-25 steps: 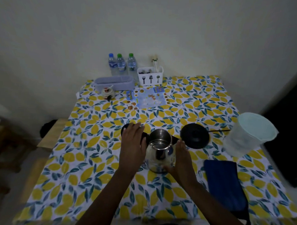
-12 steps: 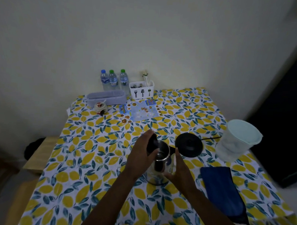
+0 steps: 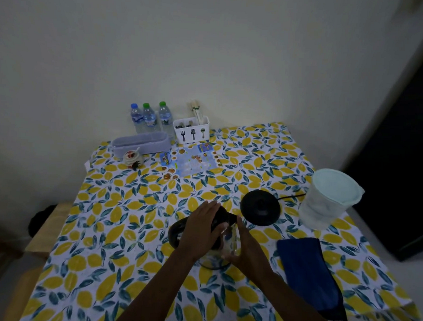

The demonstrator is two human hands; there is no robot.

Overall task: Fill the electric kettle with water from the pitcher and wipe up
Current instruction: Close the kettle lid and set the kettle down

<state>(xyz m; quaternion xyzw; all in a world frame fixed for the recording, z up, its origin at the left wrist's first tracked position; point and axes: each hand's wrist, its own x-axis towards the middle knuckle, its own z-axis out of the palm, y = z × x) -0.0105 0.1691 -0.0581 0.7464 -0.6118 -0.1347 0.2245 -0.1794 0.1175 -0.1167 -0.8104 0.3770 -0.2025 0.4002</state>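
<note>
Head camera shows the left hand (image 3: 200,230) lying flat on the black lid of the kettle (image 3: 228,241), fingers straight and pressed together, so it seems to hold or press the lid; whether the lid is fully shut I cannot tell. The right hand (image 3: 246,249) stands edgewise against the glass side at 3 o'clock of the kettle, fingers together and lightly curved, probably to keep the body steady. The kettle stands on the table (image 3: 120,229) off its round black base (image 3: 261,207), which lies just beside it at 1 o'clock with the cord running toward the pitcher (image 3: 327,201). The pitcher, with a pale lid on, waits at 2 o'clock, within reach for pouring, I judge. A folded blue cloth (image 3: 307,271) lies at 4 o'clock, near, likely ready for wiping. At 12 o'clock, by the wall, are three water bottles (image 3: 149,118), their labels too small to read, and a white cutlery holder (image 3: 192,131) with fork, spatula and spoon pictures. No writing is readable.
</note>
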